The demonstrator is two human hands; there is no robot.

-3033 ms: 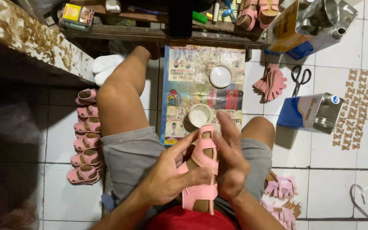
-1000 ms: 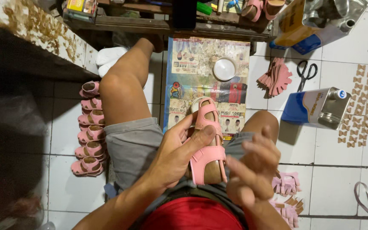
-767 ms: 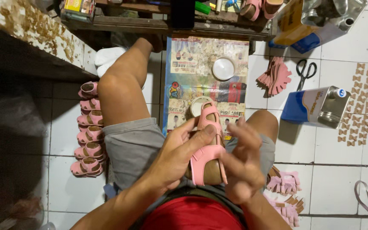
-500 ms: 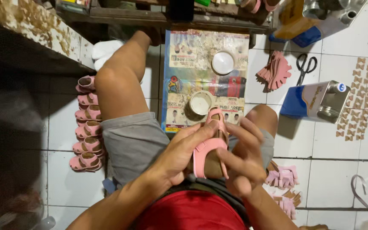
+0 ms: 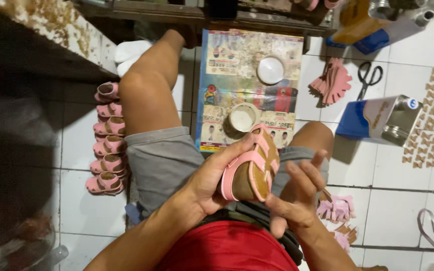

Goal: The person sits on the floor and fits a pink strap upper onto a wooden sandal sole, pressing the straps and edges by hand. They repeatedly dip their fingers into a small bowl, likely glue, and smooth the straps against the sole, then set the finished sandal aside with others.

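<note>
1. White tiled floor (image 5: 403, 200), printed paper sheet (image 5: 249, 75) spread ahead of the knees.
2. Left hand (image 5: 209, 178) clamped round pink sandal (image 5: 252, 168), above the lap.
3. Right hand (image 5: 297, 195) fingers spread, touching sandal's edge.
4. Open tile right of sandal; sandal row (image 5: 106, 140) left.

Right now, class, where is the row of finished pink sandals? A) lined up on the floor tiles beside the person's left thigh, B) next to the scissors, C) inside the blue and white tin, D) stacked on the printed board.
A: the row of pink sandals lies on the floor tiles beside the left thigh, while the left hand holds another sandal.
</note>
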